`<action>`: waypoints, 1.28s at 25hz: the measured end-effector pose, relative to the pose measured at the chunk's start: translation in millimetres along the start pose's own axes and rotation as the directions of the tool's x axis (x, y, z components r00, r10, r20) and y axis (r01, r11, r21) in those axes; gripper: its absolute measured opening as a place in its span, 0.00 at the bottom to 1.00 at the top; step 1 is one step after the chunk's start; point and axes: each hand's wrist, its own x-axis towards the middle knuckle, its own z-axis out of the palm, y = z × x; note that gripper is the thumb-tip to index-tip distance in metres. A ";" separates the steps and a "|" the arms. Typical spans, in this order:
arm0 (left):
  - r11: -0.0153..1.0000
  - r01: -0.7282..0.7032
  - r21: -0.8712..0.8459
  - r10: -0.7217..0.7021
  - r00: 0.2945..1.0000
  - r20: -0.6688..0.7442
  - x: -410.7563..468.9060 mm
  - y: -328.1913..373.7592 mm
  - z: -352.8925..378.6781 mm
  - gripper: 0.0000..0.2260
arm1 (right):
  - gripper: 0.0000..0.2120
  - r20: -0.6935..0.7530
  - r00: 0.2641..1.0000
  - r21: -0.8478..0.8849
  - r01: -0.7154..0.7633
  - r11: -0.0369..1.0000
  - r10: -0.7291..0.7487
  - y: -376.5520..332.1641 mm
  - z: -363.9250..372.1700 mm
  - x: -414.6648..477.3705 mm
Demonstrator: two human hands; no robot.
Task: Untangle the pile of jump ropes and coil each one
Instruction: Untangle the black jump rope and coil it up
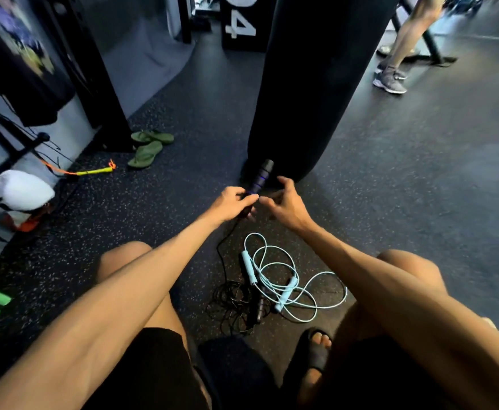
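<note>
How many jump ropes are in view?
3: a black corded jump rope, one handle in the left hand, rest tangled on the floor; a light blue jump rope beside it; an orange-and-yellow one far left. More may be hidden.

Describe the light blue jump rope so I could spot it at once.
Start at the big black punching bag and look down to the floor between the person's knees. The light blue jump rope lies there in loose loops with pale blue handles. The black rope beside it is thinner and bunched.
</note>
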 end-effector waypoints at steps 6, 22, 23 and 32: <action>0.915 0.138 -0.380 -0.258 0.923 -0.287 19.3 -4.7 8.6 0.21 | 0.23 0.334 0.940 0.283 -0.170 0.944 0.069 2.2 28.5 -9.9; 0.986 -0.160 0.054 0.163 0.985 -0.058 20.9 12.6 19.3 0.21 | 0.19 0.218 0.948 -0.171 0.270 0.948 -0.231 -13.5 -28.3 41.6; 0.982 -0.190 -0.016 0.190 0.982 -0.013 20.0 15.7 20.6 0.22 | 0.19 0.209 0.949 -0.172 0.271 0.947 -0.234 -14.4 -30.3 42.2; 0.972 -0.158 0.173 0.191 0.961 -0.197 16.6 27.9 15.7 0.17 | 0.31 0.365 0.928 0.110 0.040 0.993 -0.078 -14.6 -39.6 34.3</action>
